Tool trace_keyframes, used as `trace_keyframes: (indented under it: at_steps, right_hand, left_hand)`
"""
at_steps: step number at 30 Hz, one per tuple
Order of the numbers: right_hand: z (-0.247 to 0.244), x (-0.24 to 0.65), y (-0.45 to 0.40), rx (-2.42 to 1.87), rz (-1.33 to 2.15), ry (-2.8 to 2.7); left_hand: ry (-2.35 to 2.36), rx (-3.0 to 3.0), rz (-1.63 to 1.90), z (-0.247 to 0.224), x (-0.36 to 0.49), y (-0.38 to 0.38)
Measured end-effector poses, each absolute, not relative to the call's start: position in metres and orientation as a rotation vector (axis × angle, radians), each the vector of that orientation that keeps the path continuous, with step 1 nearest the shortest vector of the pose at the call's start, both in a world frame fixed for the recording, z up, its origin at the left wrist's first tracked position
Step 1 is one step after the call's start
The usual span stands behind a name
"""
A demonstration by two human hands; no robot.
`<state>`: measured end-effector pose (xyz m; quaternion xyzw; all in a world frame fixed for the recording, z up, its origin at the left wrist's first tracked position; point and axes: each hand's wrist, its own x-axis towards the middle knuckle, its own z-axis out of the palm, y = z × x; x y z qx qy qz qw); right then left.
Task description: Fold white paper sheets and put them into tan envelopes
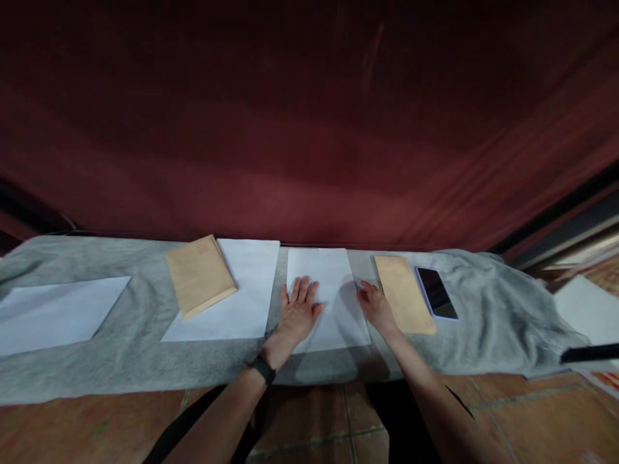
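Note:
A white sheet of paper [329, 328] lies in front of me on a grey cloth. My left hand [297, 316], a black band on its wrist, rests flat on this sheet with fingers spread. At the sheet's right edge is my right hand [374, 306]. Its fingers are loosely bent, with thumb and forefinger slightly apart, and I see nothing in them. Just right of that hand lies a stack of brown envelopes [406, 296]. To the left, another brown envelope pile [200, 274] sits slantwise, partly covering a second white sheet [251, 283].
A phone [436, 293] lies right of the envelopes. Another white sheet [58, 312] is at the far left of the grey cloth [140, 322]. A dark red upright surface [309, 161] stands behind the cloth. Below is a tiled floor [309, 428]; a pale sheet [587, 309] shows at far right.

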<state>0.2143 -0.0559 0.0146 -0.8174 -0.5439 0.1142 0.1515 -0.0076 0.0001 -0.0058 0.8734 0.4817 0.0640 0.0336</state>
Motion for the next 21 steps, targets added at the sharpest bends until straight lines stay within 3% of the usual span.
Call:
trace_keyframes:
  at_steps: [10,16,21]
  right_hand:
    - [0.025,0.213,-0.047,-2.396,0.322,-1.691]
    - [0.007,0.191,-0.013,-1.779,0.257,-1.905]
    - [-0.014,0.161,0.025,-1.713,0.211,-2.102]
  left_hand:
    - [1.392,2.727,0.150,-0.009,-0.017,0.018]
    - [1.383,2.774,0.276,-0.004,-0.004,0.025]
    - [1.420,2.771,0.265,-0.011,0.008,0.034]
